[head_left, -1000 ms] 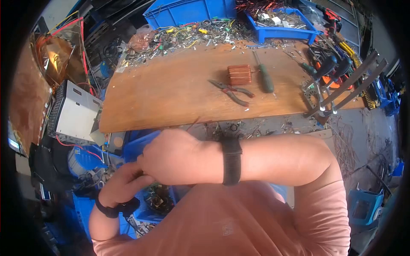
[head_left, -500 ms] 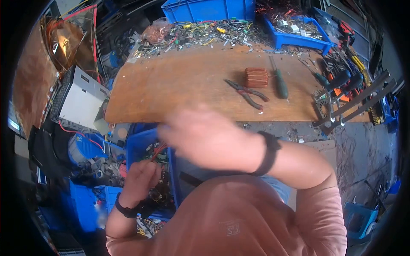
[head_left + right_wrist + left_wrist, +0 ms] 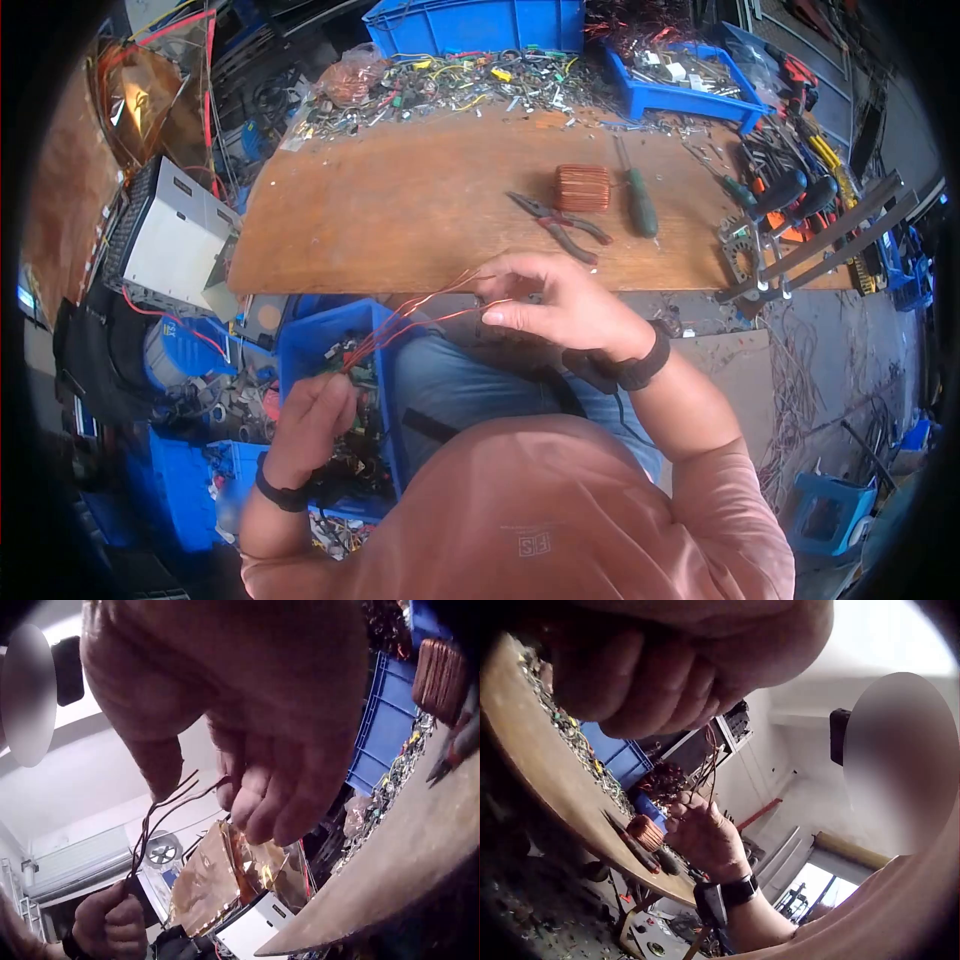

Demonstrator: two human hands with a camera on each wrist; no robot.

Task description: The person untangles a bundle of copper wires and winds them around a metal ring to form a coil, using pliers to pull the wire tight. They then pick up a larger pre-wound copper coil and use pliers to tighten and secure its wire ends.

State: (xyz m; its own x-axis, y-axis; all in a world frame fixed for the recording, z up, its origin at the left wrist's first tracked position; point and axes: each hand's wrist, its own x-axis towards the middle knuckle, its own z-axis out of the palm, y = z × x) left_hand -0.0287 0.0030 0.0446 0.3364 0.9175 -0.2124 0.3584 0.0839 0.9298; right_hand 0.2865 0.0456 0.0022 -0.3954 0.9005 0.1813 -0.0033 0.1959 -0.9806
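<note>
My left hand (image 3: 318,420) grips a small bundle of thin copper-coloured wires (image 3: 400,325) near one end, over a blue bin of scrap parts. From that fist the wires fan out to the right. At their loose ends is my right hand (image 3: 560,305), its thumb and fingers spread apart. In the right wrist view the wire ends (image 3: 184,786) stand in the gap between thumb and fingers, one tip right at a fingertip. The left fist (image 3: 111,922) shows below, holding the twisted part.
On the wooden table (image 3: 380,210) lie pliers (image 3: 555,222), a copper coil block (image 3: 582,188) and a green-handled screwdriver (image 3: 640,205). Scrap bits (image 3: 450,85) cover its back edge. The blue bin (image 3: 300,340) stands below, and a metal tool stand (image 3: 770,250) on the right.
My right hand, first together with the left, has swung away to the right and opened, now by the wire ends. The left hand keeps hold of the wires, which now show fanned out.
</note>
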